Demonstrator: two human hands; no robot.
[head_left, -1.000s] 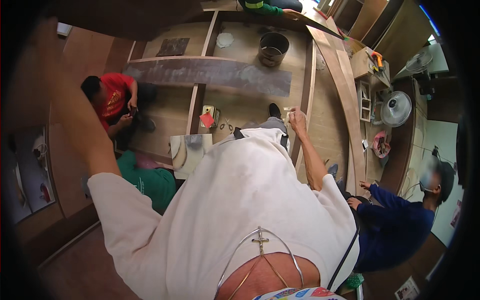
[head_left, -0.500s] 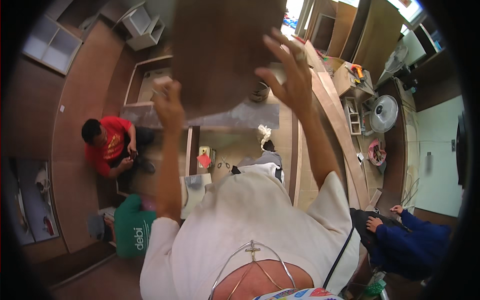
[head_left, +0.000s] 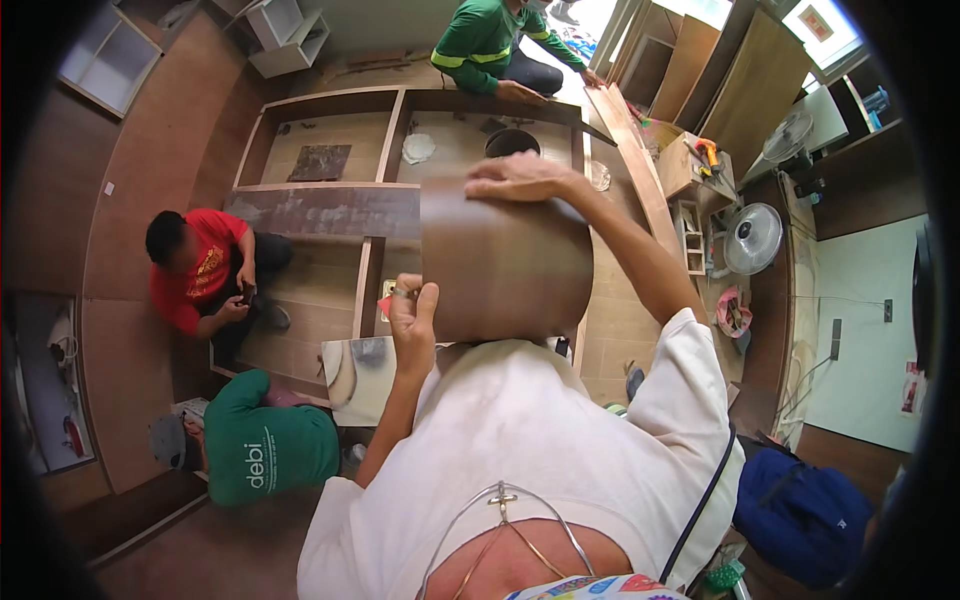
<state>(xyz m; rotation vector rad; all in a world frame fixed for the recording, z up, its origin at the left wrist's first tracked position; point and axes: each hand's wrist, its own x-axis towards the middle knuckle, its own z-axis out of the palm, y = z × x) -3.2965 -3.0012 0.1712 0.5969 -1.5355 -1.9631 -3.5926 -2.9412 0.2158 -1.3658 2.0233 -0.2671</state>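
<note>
A brown wood-grain sheet [head_left: 508,265] is in front of my chest, its lower side curving down toward my shirt. My left hand [head_left: 412,318] grips its left edge, with a ring showing on one finger and the thumb pointing up. Across the top edge lies my right hand [head_left: 520,178], its fingers bent over the sheet and slightly blurred. Beyond and below the sheet, a wooden frame [head_left: 398,135] with several compartments rests on the floor; the sheet hides part of it. A dark round container [head_left: 512,143] stands just past my right hand.
A person in red [head_left: 205,265] sits at the left, with a person in green [head_left: 268,435] nearer. Another person in green [head_left: 490,50] crouches at the far side by long boards [head_left: 635,150]. A fan [head_left: 752,238] and a wooden box [head_left: 690,165] with an orange tool stand right.
The sheet has come down from high in front of me toward my chest. My right hand, earlier spread beside its right edge, now rests on the top edge. The far person has come into view.
</note>
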